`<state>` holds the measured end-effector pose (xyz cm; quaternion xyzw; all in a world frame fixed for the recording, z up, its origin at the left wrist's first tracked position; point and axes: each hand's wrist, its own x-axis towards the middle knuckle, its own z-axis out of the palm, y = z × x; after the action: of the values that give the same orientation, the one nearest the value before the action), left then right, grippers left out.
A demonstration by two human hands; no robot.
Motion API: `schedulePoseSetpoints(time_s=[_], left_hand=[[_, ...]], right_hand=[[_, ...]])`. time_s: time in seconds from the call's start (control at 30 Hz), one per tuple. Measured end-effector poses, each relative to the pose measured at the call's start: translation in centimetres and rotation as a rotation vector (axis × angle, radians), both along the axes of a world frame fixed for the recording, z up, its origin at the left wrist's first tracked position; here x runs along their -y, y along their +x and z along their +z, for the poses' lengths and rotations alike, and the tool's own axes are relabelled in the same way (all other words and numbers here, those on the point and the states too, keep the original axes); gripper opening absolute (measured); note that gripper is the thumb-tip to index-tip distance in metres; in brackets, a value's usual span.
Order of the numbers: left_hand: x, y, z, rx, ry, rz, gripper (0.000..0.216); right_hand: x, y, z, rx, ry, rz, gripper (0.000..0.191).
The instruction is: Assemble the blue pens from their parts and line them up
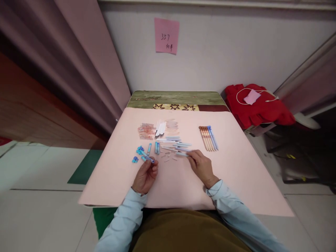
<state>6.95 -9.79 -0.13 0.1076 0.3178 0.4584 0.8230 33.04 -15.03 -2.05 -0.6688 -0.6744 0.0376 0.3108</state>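
Here, a pink note (167, 36) on the far wall (223, 49) reads "357"; the left hand (146, 175) pinches a blue tube (149, 159); the right hand (202, 166), a pale-blue barrel (181, 154).

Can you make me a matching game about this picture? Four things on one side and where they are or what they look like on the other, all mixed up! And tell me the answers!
Things:
1. Handwritten note
2. Left hand
3. Row of pens
4. Red cloth

Clues:
A. Has brown and blue tops
B. Has a pink paper lying on it
C. Stuck on the wall
D. Holding a short blue piece

Right pairs: 1-C, 2-D, 3-A, 4-B
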Motion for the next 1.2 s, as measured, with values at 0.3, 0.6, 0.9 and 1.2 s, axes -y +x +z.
schedulePoseSetpoints(time_s=[0.3,0.6,0.9,1.2], left_hand=[[0.9,1.8,0.4,0.048,-0.067,0.012,0.006],[1.1,2.7,0.0,0.049,-0.031,-0.021,0.008],[1.6,2.6,-0.4,0.062,0.009,-0.043,0.014],[2.0,2.7,-0.1,0.056,0.053,-0.076,0.013]], right_hand=[[0.0,0.0,0.4,-0.117,0.033,-0.053,0.022],[-1.0,1.5,1.2,-0.222,-0.045,-0.183,0.023],[-1.9,1.1,1.4,-0.027,-0.141,-0.14,0.025],[-1.7,1.3,1.1,-0.046,-0.131,-0.117,0.026]])
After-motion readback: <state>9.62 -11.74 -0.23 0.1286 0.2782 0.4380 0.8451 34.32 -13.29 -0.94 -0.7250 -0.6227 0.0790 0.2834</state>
